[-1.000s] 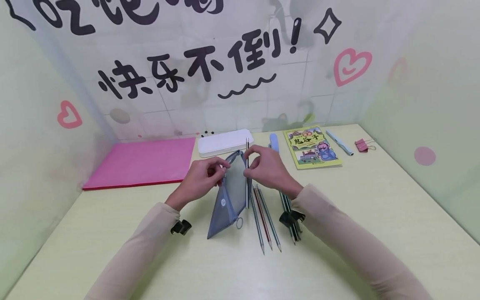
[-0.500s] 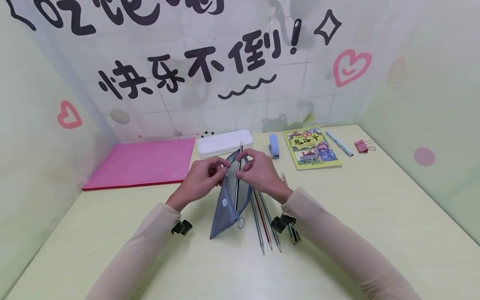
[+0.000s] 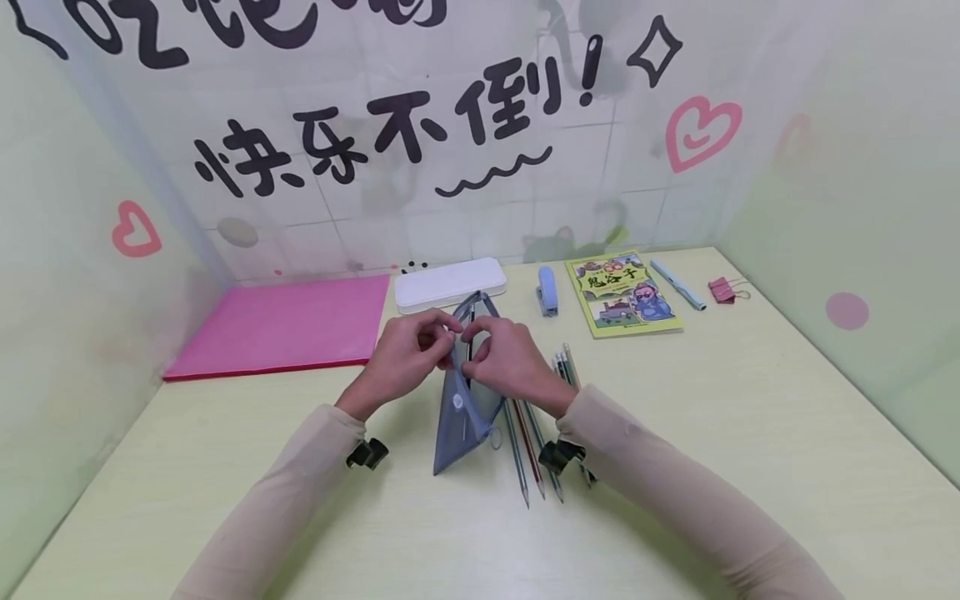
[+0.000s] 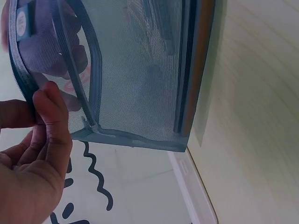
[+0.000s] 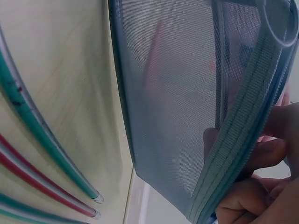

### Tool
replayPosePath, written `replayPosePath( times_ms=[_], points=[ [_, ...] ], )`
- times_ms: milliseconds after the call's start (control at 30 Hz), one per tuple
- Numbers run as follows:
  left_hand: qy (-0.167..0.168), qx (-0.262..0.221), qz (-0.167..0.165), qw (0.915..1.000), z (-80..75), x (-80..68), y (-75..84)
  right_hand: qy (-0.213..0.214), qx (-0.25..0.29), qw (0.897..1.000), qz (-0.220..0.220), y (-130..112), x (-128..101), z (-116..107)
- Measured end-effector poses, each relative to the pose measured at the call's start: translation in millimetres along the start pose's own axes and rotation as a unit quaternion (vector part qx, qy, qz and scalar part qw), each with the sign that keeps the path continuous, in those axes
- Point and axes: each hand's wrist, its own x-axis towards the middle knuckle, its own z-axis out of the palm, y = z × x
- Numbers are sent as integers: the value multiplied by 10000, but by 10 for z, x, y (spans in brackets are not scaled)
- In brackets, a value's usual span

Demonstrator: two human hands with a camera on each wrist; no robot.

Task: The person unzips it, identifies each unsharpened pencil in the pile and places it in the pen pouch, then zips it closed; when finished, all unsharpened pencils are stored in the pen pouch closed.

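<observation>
— Where's the pouch?

— The grey mesh pouch (image 3: 465, 400) stands upright mid-table. My left hand (image 3: 405, 354) pinches its zipper edge; my right hand (image 3: 506, 358) pinches the opposite edge.

— Around it?

— Loose pencils (image 3: 528, 446) just right, white case (image 3: 450, 284) behind.

Pale green desk (image 3: 750, 433) w/ white tiled wall (image 3: 480, 208) behind, black lettering & pink hearts.

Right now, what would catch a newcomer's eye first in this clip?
Both hands meet at table centre: the left hand and right hand pinch the mouth of a grey-blue mesh pouch standing on end. Loose pencils lie just right of it, and a pink folder sits far left.
</observation>
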Motion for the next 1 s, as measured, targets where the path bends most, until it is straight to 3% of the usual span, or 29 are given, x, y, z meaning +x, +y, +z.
replayPosePath(
  times_ms=[267,467,633,767,1000],
  points=[
    [-15,7,-48,10000,-20,-9,3,40,-118,9999,-66,18,-17,-42],
    [61,-43,-12,10000,-31,-21,-33,610,-17,9971,-448,130,-70,-231],
    [70,-20,38,10000,-28,-23,-56,923,-397,9933,-573,322,-95,-428],
    [44,3,21,10000,-31,-28,-68,683,-686,9942,-471,508,-135,-542],
    [-46,-66,-4,10000,-52,-43,-62,-262,-1163,9925,-267,758,-230,-627]
  ],
)
